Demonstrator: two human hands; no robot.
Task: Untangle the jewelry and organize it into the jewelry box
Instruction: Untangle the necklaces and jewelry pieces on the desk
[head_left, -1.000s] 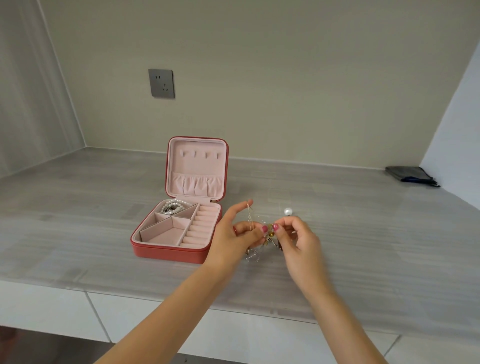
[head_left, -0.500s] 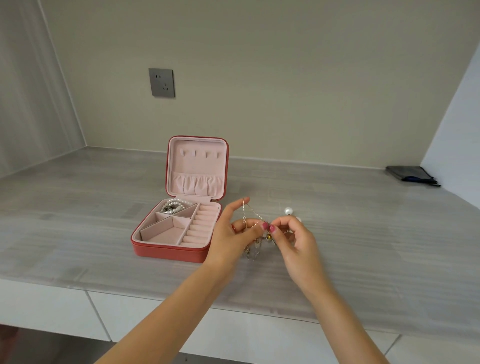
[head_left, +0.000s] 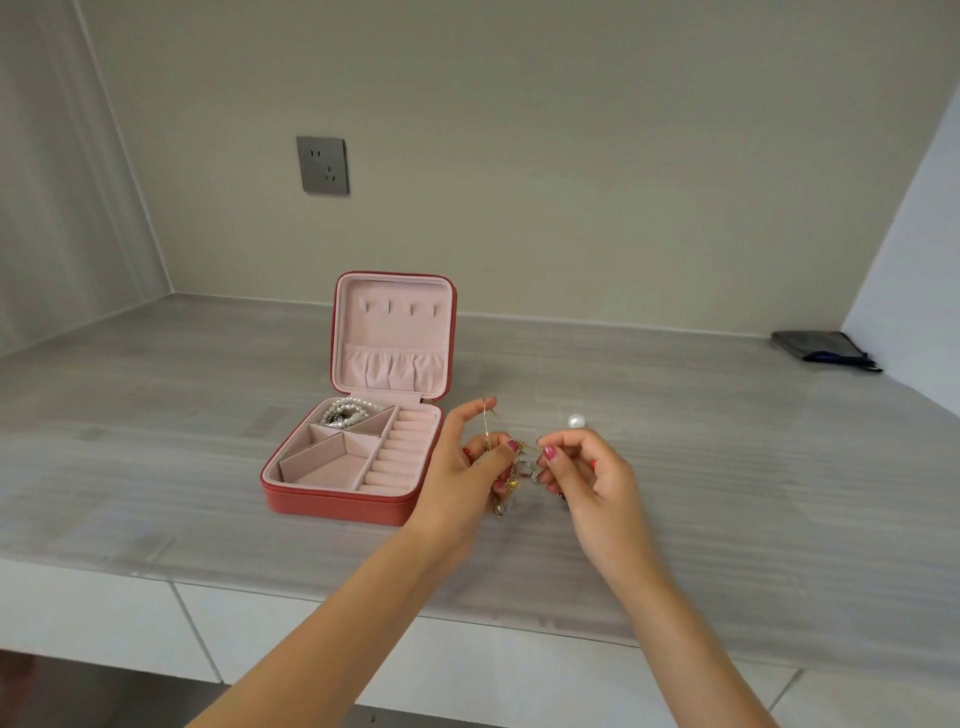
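Note:
A tangle of thin gold chains and small charms (head_left: 514, 475) hangs between my two hands just above the countertop. My left hand (head_left: 467, 462) pinches the chain with thumb and fingers, one strand running up to its raised forefinger. My right hand (head_left: 587, 470) pinches the other side of the tangle. The red jewelry box (head_left: 337, 506) stands open to the left, its pink lid upright. A pearl bracelet (head_left: 348, 413) lies in the box's back left compartment. A single white pearl (head_left: 575, 420) shows just beyond my right hand.
A dark pouch (head_left: 823, 349) lies at the far right against the wall. A grey wall socket (head_left: 322, 165) is above the box. The grey countertop (head_left: 727, 493) ends in a front edge near me, with white drawer fronts below.
My hands have drawn slightly apart, the right one shifting to the right, and the tangle now hangs lower between them.

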